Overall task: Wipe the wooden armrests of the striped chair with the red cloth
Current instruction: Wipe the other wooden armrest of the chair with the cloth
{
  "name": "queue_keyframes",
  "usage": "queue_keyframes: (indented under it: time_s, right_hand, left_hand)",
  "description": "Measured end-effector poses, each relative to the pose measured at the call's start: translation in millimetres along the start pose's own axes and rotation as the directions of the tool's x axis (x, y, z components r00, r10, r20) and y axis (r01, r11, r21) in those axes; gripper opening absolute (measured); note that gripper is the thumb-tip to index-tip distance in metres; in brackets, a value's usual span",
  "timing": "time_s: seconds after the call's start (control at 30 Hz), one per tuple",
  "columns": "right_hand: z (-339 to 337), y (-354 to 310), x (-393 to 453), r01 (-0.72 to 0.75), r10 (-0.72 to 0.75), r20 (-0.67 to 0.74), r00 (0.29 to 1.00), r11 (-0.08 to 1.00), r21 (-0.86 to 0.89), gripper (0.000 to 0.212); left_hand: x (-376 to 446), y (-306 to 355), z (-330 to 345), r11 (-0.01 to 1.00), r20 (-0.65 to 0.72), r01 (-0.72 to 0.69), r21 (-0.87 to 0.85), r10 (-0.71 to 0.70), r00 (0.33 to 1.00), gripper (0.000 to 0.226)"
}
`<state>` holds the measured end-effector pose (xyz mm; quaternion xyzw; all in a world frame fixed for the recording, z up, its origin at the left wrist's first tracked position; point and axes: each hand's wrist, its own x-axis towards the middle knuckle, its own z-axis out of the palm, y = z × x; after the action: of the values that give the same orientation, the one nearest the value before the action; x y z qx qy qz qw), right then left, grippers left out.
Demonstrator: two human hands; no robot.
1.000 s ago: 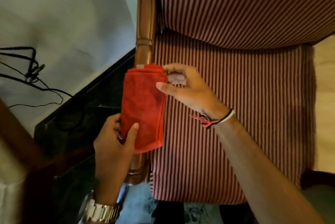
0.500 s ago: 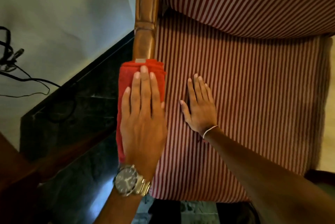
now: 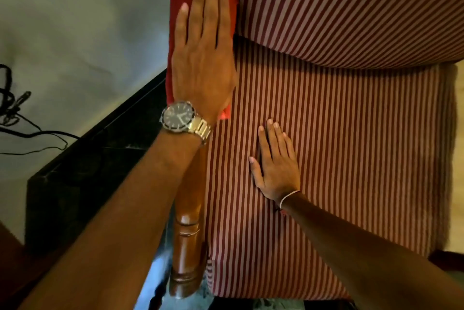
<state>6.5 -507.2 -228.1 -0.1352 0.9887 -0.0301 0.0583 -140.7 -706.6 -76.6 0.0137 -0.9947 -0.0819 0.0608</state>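
The folded red cloth (image 3: 175, 8) lies on the far part of the chair's left wooden armrest (image 3: 188, 229), close to the backrest. My left hand (image 3: 203, 51), with a wristwatch, lies flat on top of the cloth, fingers straight and pressed down. The near end of the armrest shows bare, glossy brown wood. My right hand (image 3: 276, 166) rests flat, palm down, on the red-and-white striped seat cushion (image 3: 364, 159), holding nothing. The right armrest is out of view.
The striped backrest (image 3: 351, 8) fills the top right. Left of the chair stands a dark glossy surface (image 3: 95, 171). Behind it is a pale wall (image 3: 75, 33) with black cables (image 3: 12, 108) at the left edge.
My left hand went from holding the cloth's near end to pressing flat on it, then slid it along the armrest toward the backrest. My right hand let go and settled on the seat.
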Motion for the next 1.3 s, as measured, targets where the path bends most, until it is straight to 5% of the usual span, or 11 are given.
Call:
queue_keyframes:
  time_s: [0.13, 0.27, 0.47, 0.53, 0.77, 1.03, 1.23, 1.3]
  right_hand:
    - [1, 0, -1, 0.003, -0.002, -0.033, 0.999, 1.0, 0.014, 0.072]
    - [5, -2, -2, -0.015, 0.016, -0.057, 0.998, 1.0, 0.011, 0.072]
    - [1, -1, 0, -0.006, 0.007, -0.056, 0.998, 1.0, 0.019, 0.07]
    - [2, -1, 0, 0.007, -0.004, -0.071, 0.997, 1.0, 0.03, 0.07]
    - [4, -1, 1, -0.006, 0.009, -0.082, 0.997, 0.999, 0.031, 0.071]
    - [3, 0, 1, 0.0, 0.002, -0.088, 0.996, 1.0, 0.025, 0.07]
    - [6, 0, -2, -0.01, 0.012, -0.067, 0.998, 0.999, 0.03, 0.071]
    - [5, -2, -1, -0.017, 0.019, -0.064, 0.998, 1.0, 0.024, 0.071]
  left_hand:
    - [-103, 4, -8, 0.997, -0.029, -0.03, -0.069, 0.028, 0.999, 0.068]
    - [-201, 2, -25, 0.99, 0.175, -0.133, -0.053, 0.14, 0.975, 0.079]
    - [21, 11, -2, 0.998, 0.022, -0.036, 0.052, 0.035, 0.999, 0.07]
    - [31, 6, 1, 0.999, -0.026, 0.005, 0.036, -0.004, 1.0, 0.07]
    - [-199, 9, -24, 0.991, 0.144, -0.117, 0.07, 0.106, 0.984, 0.079]
    - [19, 7, -2, 1.0, -0.046, 0.014, 0.005, -0.014, 0.999, 0.064]
    - [-211, 9, -26, 0.996, 0.109, -0.09, 0.013, 0.088, 0.99, 0.073]
    - [-207, 1, -25, 0.989, 0.138, -0.134, 0.058, 0.125, 0.982, 0.076]
